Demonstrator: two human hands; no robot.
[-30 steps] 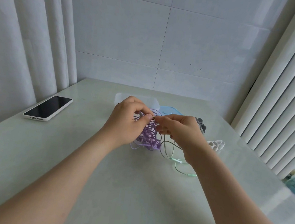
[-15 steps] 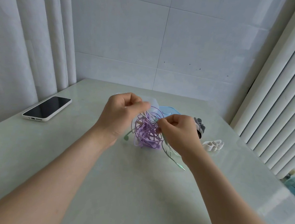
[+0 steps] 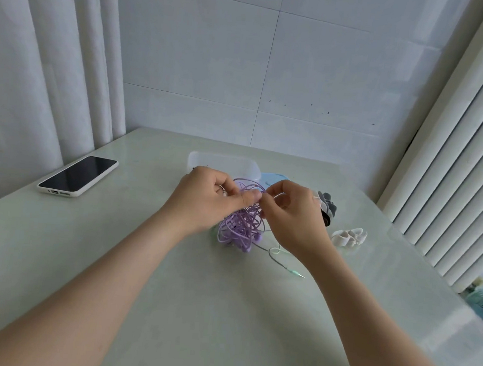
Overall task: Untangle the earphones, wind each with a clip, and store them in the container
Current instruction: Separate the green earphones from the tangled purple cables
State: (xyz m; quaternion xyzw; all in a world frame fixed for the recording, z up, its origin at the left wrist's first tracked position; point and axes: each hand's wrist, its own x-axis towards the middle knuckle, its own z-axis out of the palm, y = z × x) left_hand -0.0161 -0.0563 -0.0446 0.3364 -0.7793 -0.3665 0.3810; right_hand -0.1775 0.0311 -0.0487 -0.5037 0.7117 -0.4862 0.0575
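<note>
Pinch grip: your left hand (image 3: 210,197) and right hand (image 3: 292,215) each nip a strand atop the tangled purple and mint earphone cords (image 3: 242,229), likely to spread loops, at 6 o'clock from the clear rectangular plastic container (image 3: 221,161); white plastic clips (image 3: 348,236) wait at 3 o'clock.

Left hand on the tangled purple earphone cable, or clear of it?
Touching. Head view: the left hand pinches the top loops of the tangled purple earphone cable, thumb lying across the strands.

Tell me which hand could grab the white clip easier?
The right hand, probably. The white clip lies close to it, while the left hand sits across the earphone tangle. Both are pinching it now.
</note>
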